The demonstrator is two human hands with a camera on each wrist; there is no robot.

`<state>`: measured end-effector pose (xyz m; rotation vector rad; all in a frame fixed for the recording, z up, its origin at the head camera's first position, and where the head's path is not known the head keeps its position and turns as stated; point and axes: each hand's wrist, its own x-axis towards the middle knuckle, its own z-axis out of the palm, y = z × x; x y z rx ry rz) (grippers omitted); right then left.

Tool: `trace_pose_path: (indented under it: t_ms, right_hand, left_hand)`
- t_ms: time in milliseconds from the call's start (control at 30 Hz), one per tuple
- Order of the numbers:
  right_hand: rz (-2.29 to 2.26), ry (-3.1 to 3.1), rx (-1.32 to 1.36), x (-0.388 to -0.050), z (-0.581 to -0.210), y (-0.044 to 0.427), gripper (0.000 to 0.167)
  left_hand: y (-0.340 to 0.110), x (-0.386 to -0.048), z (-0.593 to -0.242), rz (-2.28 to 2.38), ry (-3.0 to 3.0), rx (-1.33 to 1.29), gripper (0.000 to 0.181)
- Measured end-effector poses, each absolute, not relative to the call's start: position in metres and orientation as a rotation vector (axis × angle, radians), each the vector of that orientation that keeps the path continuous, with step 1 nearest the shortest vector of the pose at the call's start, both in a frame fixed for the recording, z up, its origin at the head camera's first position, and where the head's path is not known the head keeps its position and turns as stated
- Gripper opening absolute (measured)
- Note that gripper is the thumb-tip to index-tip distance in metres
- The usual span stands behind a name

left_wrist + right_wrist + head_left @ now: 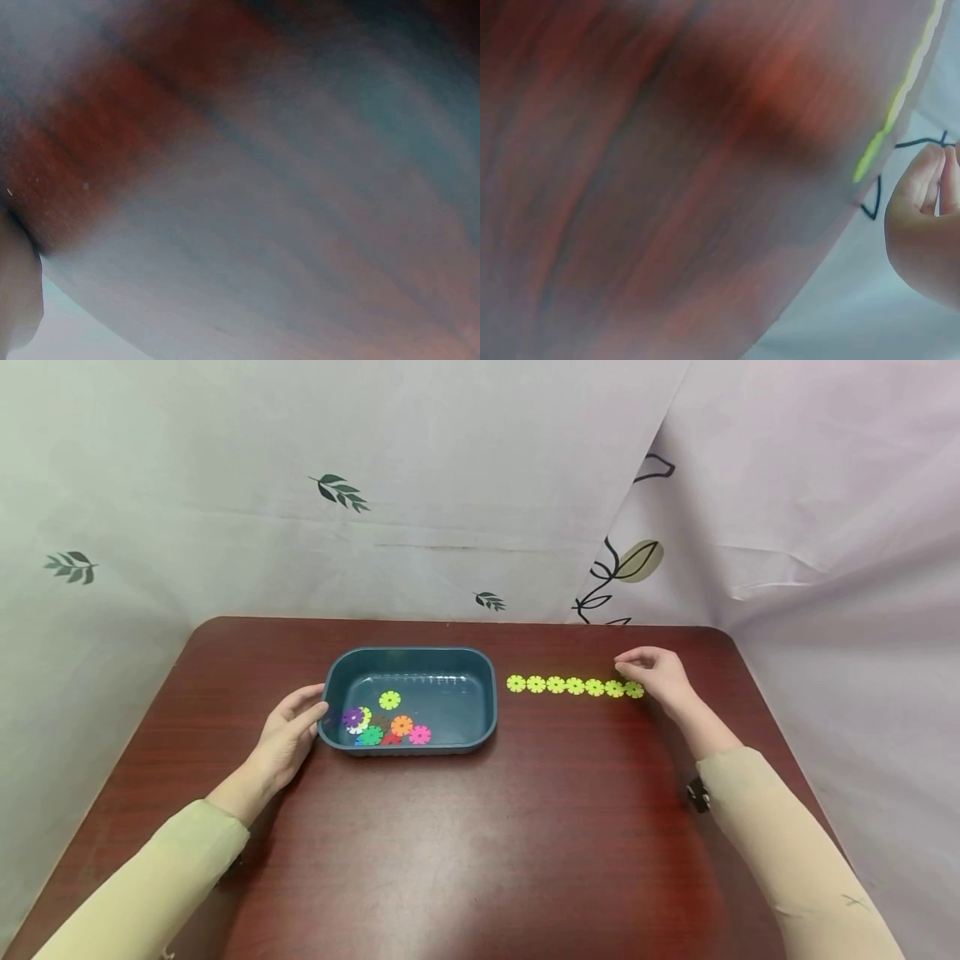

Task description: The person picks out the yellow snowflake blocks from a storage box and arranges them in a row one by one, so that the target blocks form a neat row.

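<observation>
A dark blue tray [408,748] stands left of the middle of the table. My left hand [281,739] grips its left wall, thumb at the rim and fingers along the outside. To the right of the tray lies a straight row of several yellow-green notched discs [574,686]. Over the right end of that row is my right hand [658,677], fingers bent and tips close together, with no disc visible between them. In the right wrist view the row [894,109] runs near the table edge, beside the bent fingers of the right hand [926,217].
Inside the tray, a yellow-green disc [389,700] lies apart from a cluster of purple, green, orange [402,725], pink [420,735] and other discs. The brown table [450,843] meets a pale patterned cloth [420,543] behind. The left wrist view is mostly blurred.
</observation>
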<state>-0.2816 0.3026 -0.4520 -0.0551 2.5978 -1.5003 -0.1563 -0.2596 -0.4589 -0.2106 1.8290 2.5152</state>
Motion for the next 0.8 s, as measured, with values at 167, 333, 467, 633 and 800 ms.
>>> trace_pose_path:
  t_ms: [167, 333, 467, 633, 800]
  right_hand:
    - [-1.518, 2.585, -0.100, -0.282, -0.446, 0.290, 0.034]
    - [-1.537, 2.567, -0.141, -0.282, -0.442, 0.275, 0.030]
    - [-1.556, 2.550, -0.178, -0.282, -0.439, 0.262, 0.028]
    - [-1.571, 2.530, -0.219, -0.282, -0.436, 0.244, 0.027]
    - [-1.569, 2.518, -0.276, -0.280, -0.432, 0.224, 0.026]
  left_hand:
    - [-0.260, -0.156, -0.459, 2.518, 1.825, -0.212, 0.030]
    - [-0.259, -0.156, -0.458, 2.512, 1.830, -0.214, 0.029]
    - [-0.259, -0.156, -0.458, 2.514, 1.830, -0.212, 0.030]
    - [-0.259, -0.156, -0.459, 2.522, 1.829, -0.210, 0.030]
    - [-0.259, -0.156, -0.458, 2.517, 1.834, -0.210, 0.030]
